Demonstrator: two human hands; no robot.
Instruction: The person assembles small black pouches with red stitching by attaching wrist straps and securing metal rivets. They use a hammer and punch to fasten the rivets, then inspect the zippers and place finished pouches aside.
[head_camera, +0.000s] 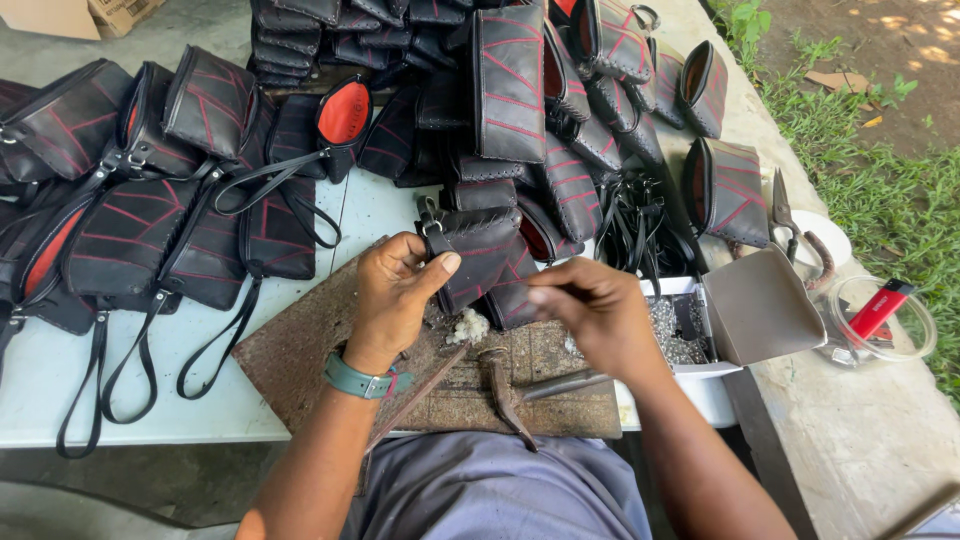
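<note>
We grip a black pouch with red stitching (478, 262) in our left hand (392, 298), fingers closed around its metal-ringed corner, over the worn board (300, 350). Our right hand (590, 308) is pinched narrow just right of the pouch; whether it holds something small we cannot tell. The open box (690, 335) right of the board holds small silvery metal pieces; an elbow could likely tip it. A hammer (520, 390) lies on the board, below the pouch.
</note>
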